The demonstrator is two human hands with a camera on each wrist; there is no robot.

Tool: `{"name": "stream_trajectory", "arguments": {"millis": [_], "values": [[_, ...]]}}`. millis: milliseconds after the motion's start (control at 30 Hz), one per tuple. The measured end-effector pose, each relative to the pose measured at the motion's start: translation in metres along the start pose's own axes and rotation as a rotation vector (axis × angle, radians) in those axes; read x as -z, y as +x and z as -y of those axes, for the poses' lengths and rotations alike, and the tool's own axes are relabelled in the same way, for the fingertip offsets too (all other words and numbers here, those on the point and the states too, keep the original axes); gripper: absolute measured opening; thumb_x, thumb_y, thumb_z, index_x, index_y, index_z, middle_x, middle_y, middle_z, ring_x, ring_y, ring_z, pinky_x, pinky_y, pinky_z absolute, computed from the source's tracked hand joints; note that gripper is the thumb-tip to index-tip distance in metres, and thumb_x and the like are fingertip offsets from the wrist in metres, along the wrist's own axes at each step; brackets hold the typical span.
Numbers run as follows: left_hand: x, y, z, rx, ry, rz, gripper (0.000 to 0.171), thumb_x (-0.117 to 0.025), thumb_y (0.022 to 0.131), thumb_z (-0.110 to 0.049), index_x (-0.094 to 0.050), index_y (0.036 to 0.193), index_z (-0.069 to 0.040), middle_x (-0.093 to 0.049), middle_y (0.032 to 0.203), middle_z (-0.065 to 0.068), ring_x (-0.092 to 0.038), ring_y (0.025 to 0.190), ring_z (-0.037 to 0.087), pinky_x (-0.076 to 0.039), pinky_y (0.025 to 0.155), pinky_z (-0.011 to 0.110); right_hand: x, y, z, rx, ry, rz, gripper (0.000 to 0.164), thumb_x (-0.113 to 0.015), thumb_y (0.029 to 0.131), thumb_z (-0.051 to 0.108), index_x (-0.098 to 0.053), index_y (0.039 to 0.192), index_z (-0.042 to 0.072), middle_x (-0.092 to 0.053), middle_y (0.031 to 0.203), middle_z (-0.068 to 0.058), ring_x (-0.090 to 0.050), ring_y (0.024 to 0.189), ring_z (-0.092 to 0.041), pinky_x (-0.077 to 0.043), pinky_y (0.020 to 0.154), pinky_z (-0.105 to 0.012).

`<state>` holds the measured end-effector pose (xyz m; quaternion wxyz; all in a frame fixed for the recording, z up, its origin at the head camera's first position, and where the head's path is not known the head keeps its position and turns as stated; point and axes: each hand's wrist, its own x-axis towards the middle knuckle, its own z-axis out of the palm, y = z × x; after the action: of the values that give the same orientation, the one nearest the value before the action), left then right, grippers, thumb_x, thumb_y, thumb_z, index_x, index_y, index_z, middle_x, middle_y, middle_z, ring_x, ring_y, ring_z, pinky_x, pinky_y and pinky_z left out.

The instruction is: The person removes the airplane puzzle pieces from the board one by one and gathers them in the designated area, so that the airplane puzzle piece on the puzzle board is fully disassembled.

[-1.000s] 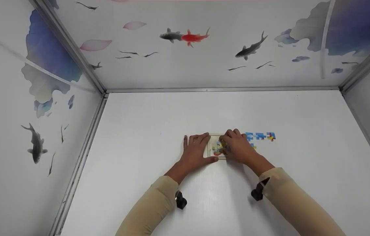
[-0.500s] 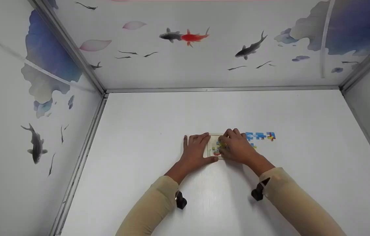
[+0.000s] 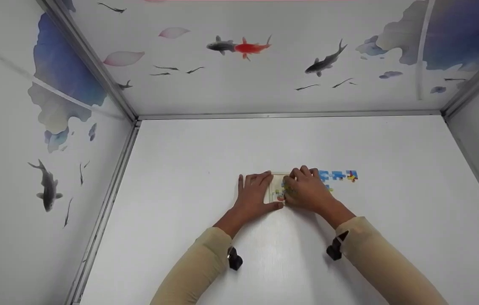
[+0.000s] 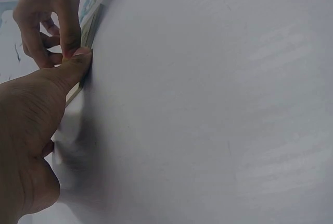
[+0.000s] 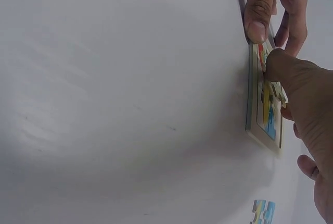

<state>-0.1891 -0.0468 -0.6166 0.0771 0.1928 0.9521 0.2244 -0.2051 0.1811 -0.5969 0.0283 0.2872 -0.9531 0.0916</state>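
Note:
A shallow wooden puzzle tray (image 3: 279, 179) lies on the white table, with some colourful pieces fitted in its lower part. My left hand (image 3: 253, 197) holds the tray's left end, its thumb at the near edge and its fingers toward the far corner. Over the tray, my right hand (image 3: 307, 188) pinches a jigsaw piece (image 5: 279, 94), which sits tilted above the pieces inside. In the right wrist view the left thumb (image 5: 257, 30) presses at the tray's corner. Much of the tray's right half is hidden under the right hand in the head view.
Several loose blue jigsaw pieces (image 3: 338, 175) lie in a row right of the tray. Another piece (image 3: 329, 187) is partly covered by the right hand. White panels printed with fish stand at the table's back and sides, along a metal rail (image 3: 267, 115).
The right thumb and fingertips have shifted slightly over the tray, so a red-printed piece near the lower left shows differently. The left hand has stayed in place.

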Motion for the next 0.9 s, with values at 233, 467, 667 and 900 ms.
{"name": "stream_trajectory", "arguments": {"millis": [233, 467, 667, 900], "values": [[0.0, 0.001, -0.001, 0.003, 0.009, 0.007, 0.098, -0.07, 0.098, -0.073, -0.038, 0.173, -0.018, -0.037, 0.18, 0.0, -0.035, 0.16, 0.031, -0.013, 0.134, 0.074, -0.003, -0.003, -0.004, 0.04, -0.026, -0.074, 0.043, -0.084, 0.096, 0.035, -0.076, 0.129, 0.009, -0.069, 0.118, -0.012, -0.058, 0.109, -0.033, -0.05, 0.101, -0.065], [0.001, 0.001, -0.001, 0.014, -0.007, 0.012, 0.099, -0.07, 0.098, -0.072, -0.037, 0.174, -0.017, -0.036, 0.181, -0.001, -0.034, 0.162, 0.031, -0.01, 0.135, 0.073, -0.003, -0.005, -0.006, 0.022, 0.006, -0.073, 0.041, -0.083, 0.096, 0.036, -0.075, 0.127, 0.012, -0.069, 0.119, -0.01, -0.057, 0.11, -0.032, -0.048, 0.104, -0.064], [0.001, 0.001, -0.001, 0.015, -0.01, 0.014, 0.098, -0.071, 0.098, -0.071, -0.037, 0.174, -0.017, -0.036, 0.18, -0.001, -0.034, 0.161, 0.031, -0.01, 0.135, 0.074, -0.002, -0.009, -0.01, 0.023, 0.018, -0.093, 0.044, -0.087, 0.095, 0.038, -0.074, 0.128, 0.013, -0.069, 0.121, -0.01, -0.058, 0.111, -0.032, -0.048, 0.105, -0.064], [0.0, 0.001, 0.0, 0.019, 0.002, 0.013, 0.098, -0.072, 0.098, -0.071, -0.039, 0.173, -0.018, -0.037, 0.18, -0.001, -0.035, 0.16, 0.03, -0.011, 0.134, 0.074, 0.0, -0.014, -0.019, 0.003, 0.03, -0.106, 0.046, -0.087, 0.094, 0.036, -0.076, 0.13, 0.011, -0.071, 0.121, -0.01, -0.059, 0.11, -0.031, -0.048, 0.104, -0.063]]}}
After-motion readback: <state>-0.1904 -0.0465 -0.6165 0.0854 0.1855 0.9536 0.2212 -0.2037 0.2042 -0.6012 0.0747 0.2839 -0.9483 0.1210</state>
